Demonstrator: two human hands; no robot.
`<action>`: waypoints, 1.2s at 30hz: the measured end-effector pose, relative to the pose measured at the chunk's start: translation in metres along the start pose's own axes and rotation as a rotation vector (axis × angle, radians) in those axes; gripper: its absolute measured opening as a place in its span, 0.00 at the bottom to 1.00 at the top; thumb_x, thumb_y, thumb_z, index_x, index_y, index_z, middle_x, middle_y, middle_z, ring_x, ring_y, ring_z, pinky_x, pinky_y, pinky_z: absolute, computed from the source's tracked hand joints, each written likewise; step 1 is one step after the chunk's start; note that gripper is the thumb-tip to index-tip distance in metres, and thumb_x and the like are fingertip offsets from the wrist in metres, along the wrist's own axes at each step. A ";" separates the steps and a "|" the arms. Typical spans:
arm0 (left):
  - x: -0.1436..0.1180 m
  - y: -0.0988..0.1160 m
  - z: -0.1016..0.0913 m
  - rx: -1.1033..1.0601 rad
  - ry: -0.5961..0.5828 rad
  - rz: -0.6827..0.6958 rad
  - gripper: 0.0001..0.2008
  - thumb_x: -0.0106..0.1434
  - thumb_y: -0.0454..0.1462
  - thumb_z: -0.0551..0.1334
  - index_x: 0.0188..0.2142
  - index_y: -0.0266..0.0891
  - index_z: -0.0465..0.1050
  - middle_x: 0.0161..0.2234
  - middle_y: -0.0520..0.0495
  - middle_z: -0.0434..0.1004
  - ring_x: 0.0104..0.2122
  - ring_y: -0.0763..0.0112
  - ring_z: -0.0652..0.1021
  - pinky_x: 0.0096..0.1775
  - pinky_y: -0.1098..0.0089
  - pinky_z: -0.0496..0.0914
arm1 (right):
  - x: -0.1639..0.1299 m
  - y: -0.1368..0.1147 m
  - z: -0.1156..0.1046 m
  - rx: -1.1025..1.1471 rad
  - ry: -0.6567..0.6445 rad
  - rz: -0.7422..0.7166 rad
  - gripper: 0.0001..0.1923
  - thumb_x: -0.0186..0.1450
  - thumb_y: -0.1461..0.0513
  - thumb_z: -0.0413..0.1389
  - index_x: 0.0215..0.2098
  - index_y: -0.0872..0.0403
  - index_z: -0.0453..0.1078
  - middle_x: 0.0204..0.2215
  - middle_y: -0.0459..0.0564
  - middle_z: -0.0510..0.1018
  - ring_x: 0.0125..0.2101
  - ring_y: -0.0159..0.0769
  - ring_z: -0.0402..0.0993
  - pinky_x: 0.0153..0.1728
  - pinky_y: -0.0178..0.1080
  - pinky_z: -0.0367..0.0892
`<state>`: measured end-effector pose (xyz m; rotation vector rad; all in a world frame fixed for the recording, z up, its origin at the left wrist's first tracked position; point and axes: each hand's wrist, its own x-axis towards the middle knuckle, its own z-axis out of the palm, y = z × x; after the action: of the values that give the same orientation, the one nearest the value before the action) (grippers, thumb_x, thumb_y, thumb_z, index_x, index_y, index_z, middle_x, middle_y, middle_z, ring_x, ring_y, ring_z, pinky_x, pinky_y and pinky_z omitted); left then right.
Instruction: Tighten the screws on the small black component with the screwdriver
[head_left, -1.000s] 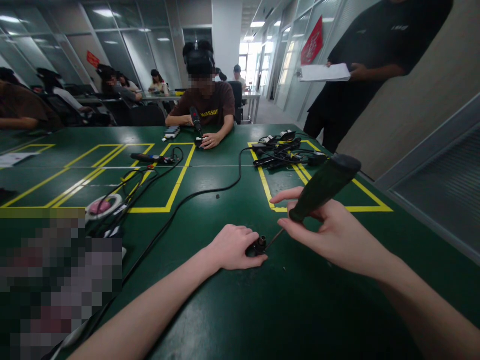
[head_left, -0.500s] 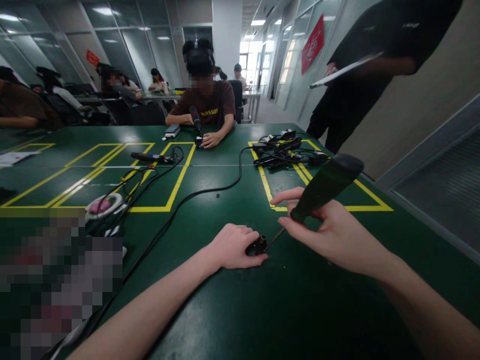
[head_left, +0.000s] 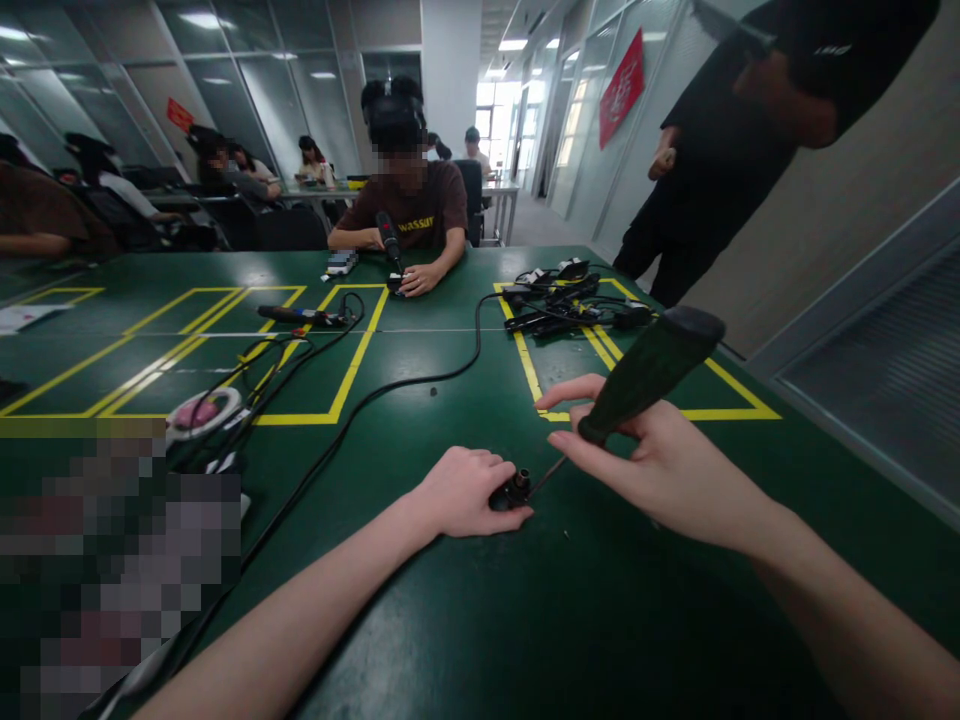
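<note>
My left hand (head_left: 471,492) rests on the green table, its thumb and fingers closed round a small black part (head_left: 513,490) with a short metal cylinder on top. Most of that part is hidden by the fingers. My right hand (head_left: 645,450) grips a screwdriver (head_left: 651,372) with a thick dark green handle, tilted up to the right. Its thin shaft slants down to the left, and the tip meets the right side of the black part. My right index finger stretches out past the handle.
A bundle of black cables (head_left: 562,300) lies inside yellow tape at the back right. One black cable (head_left: 390,390) crosses the table to the front left. Left of it are a tape roll (head_left: 234,405) and a dark tool (head_left: 300,316). A co-worker (head_left: 420,205) sits opposite; another person (head_left: 720,150) stands right.
My hands, the screwdriver and the black part look almost unchanged. The standing person has raised the papers that were held lower before. The whole view has shifted slightly.
</note>
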<state>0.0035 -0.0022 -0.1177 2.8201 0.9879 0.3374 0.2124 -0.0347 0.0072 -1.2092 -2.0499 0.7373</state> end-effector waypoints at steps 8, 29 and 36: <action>0.001 0.001 -0.001 0.011 -0.001 -0.004 0.20 0.67 0.53 0.63 0.32 0.39 0.72 0.29 0.47 0.79 0.30 0.64 0.80 0.31 0.68 0.67 | -0.001 0.000 -0.001 -0.017 -0.011 -0.028 0.13 0.66 0.59 0.56 0.47 0.52 0.76 0.32 0.51 0.81 0.29 0.39 0.79 0.24 0.37 0.71; 0.001 0.001 -0.001 0.002 -0.005 -0.008 0.20 0.67 0.54 0.63 0.33 0.39 0.73 0.29 0.47 0.79 0.30 0.64 0.80 0.31 0.67 0.67 | -0.001 0.003 0.000 0.010 -0.017 -0.026 0.13 0.66 0.59 0.57 0.47 0.52 0.75 0.27 0.46 0.75 0.24 0.36 0.72 0.24 0.37 0.70; 0.001 0.001 0.000 -0.005 0.006 -0.010 0.19 0.67 0.53 0.63 0.32 0.39 0.72 0.29 0.47 0.79 0.30 0.64 0.80 0.31 0.68 0.66 | -0.001 0.000 0.000 -0.020 -0.040 0.002 0.16 0.65 0.58 0.55 0.49 0.53 0.75 0.25 0.48 0.74 0.26 0.40 0.73 0.23 0.38 0.68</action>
<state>0.0049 -0.0026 -0.1173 2.8108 1.0001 0.3467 0.2128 -0.0358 0.0063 -1.2166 -2.0936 0.7491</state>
